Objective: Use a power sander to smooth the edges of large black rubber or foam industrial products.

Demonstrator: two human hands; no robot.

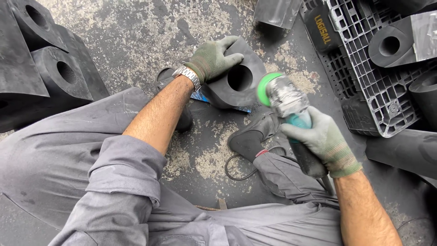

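Black rubber block (236,75) with a round hole lies on the floor between the person's shoes, pinned flat by the spread left hand (213,58) so it stays put, while the right hand (324,139) wraps tight around a grinder (291,109) held just beside it.

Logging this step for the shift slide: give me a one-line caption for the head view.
Gloved left hand steadies a black rubber block on the floor while the right hand holds a grinder beside it.

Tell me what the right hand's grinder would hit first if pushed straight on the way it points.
Most likely the black rubber block with the round hole, steadied by the left hand. The grinder in the right hand points its green disc at that block's near face; the remaining gap is hard to judge.
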